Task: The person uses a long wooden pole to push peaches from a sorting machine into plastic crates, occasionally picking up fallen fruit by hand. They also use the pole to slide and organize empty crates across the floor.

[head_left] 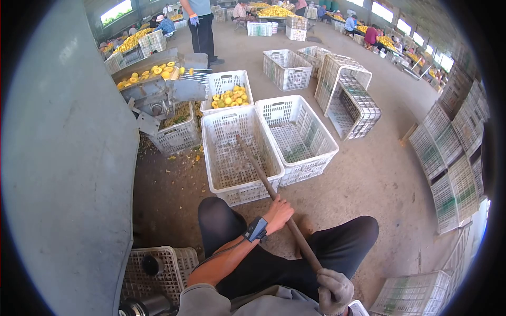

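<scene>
A long wooden stick [257,169] runs slantwise in front of my lap. Partway along it, my bare left hand [278,215] is wrapped around the wood, with a dark device [256,229] strapped at the wrist. My right hand [335,290], in a pale glove, is closed around the near end. The stick's far tip reaches over a white plastic crate [240,196] in front of my knees; whether it touches the crate cannot be told. A second white crate [311,167] stands beside it on the right. Behind them, another crate [226,76] holds yellow halved fruit [230,98].
A metal machine [182,87] with yellow fruit on its chute stands at left, above a crate of scraps [179,138]. A grey metal panel [68,158] fills my left side. Stacked crates [345,95] stand ahead right. A person [200,29] stands beyond the machine.
</scene>
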A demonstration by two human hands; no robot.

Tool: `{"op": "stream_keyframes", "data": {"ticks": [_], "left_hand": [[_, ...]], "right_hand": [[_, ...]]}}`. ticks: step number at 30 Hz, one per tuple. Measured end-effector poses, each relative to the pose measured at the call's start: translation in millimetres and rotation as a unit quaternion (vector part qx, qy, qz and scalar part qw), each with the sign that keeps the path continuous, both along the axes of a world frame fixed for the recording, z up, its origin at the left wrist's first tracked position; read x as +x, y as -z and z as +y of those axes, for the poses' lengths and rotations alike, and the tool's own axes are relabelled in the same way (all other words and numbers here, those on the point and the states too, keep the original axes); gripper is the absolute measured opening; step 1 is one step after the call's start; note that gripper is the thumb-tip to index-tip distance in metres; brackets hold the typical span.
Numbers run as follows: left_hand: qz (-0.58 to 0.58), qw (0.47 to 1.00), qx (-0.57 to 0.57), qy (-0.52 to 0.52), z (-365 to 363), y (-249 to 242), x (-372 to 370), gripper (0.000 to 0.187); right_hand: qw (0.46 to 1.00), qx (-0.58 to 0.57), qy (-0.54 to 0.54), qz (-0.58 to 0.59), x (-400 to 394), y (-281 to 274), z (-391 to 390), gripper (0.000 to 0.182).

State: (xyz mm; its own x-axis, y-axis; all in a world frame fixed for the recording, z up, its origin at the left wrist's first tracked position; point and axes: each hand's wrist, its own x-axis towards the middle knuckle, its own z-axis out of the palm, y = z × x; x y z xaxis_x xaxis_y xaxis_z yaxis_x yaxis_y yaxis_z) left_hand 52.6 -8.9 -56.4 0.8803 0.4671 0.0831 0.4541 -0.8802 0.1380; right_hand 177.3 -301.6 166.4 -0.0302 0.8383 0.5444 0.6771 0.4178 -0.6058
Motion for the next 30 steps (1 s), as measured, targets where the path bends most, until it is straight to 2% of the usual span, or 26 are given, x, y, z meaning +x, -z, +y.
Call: {"op": "stream_keyframes", "data": {"ticks": [6, 12, 20, 23, 26, 29, 30], "left_hand": [[-0.053, 0.998, -0.018, -0.008, 5.6, -5.0, -11.1, 0.012], [0.021, 1.000, 0.014, -0.005, -5.7, -12.1, -15.9, 0.011], [0.040, 0.999, -0.024, -0.007, -2.1, -11.1, -18.6, 0.012], [0.045, 0.998, -0.035, -0.013, -3.0, -16.8, -17.8, 0.020], [0.050, 0.997, -0.048, -0.015, -5.1, -22.2, -19.5, 0.027], [0.030, 0.999, -0.037, -0.015, -2.7, -19.5, -24.8, 0.021], [0.016, 0.999, -0.031, -0.006, -3.0, -15.5, -24.5, 0.017]], "right_hand": [[0.998, 0.025, -0.050, 0.022, -3.3, -0.4, 6.9, 0.038], [0.998, 0.025, -0.064, 0.004, -8.2, 15.5, -0.4, 0.041], [0.996, 0.030, -0.081, 0.021, -11.2, 17.0, -0.4, 0.042], [0.996, 0.035, -0.078, 0.016, -10.8, 23.5, -3.4, 0.034], [0.995, 0.051, -0.068, -0.058, -7.9, 31.7, -0.8, 0.060], [0.997, -0.009, -0.070, 0.030, -10.7, 30.1, -4.3, 0.046], [0.997, -0.006, -0.069, 0.022, -10.1, 28.2, -5.7, 0.045]]}}
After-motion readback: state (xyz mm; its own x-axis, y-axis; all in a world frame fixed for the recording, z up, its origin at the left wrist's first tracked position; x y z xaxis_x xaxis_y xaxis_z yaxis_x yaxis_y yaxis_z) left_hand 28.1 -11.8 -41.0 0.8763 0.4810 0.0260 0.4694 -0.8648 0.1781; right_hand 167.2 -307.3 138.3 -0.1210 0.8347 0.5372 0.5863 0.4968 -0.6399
